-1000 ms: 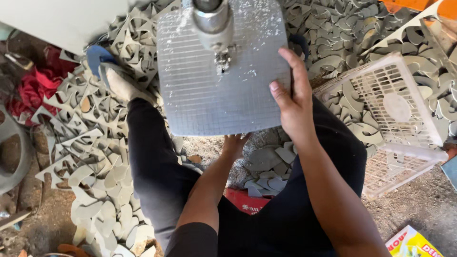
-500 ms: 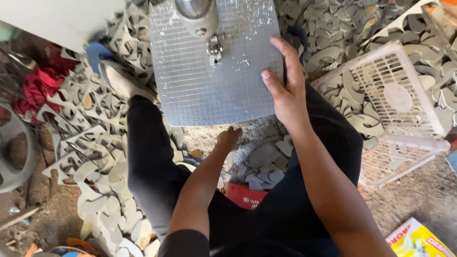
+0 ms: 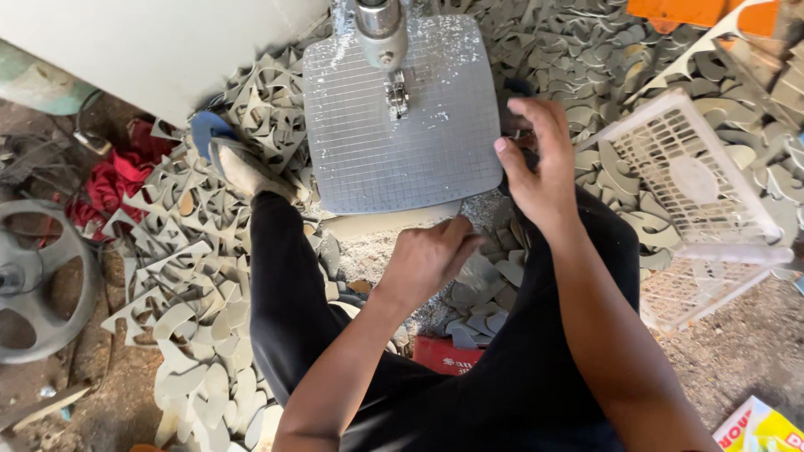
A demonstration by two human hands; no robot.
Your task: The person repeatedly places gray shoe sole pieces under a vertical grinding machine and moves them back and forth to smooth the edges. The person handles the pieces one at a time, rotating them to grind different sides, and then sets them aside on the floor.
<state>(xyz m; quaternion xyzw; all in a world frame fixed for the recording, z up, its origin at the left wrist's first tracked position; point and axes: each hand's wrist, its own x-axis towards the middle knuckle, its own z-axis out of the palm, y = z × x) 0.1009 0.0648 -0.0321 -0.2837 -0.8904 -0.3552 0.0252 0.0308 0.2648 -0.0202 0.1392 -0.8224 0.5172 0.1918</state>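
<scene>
A grey metal saw table point(image 3: 377, 151) with a grid pattern and white dust stands in front of me, and a saw blade guide point(image 3: 394, 88) comes down onto it. My right hand point(image 3: 536, 163) hovers at the table's right edge with its fingers apart and nothing in it. My left hand point(image 3: 431, 255) reaches below the table's front edge, fingers curled down over a heap of grey cut pieces point(image 3: 481, 293). Whatever those fingers hold is hidden. My legs in black trousers point(image 3: 285, 310) straddle the heap.
Grey offcuts and cut-out sheets point(image 3: 184, 251) cover the floor to the left and behind the table. A white plastic basket point(image 3: 695, 192) lies tipped at the right. A wheel point(image 3: 33, 280) and red cloth point(image 3: 117, 180) are at the left. My sandalled foot point(image 3: 234, 163) rests on the scraps.
My right hand has come off the table top to just beside its right edge. My left hand has risen closer to the table's front edge.
</scene>
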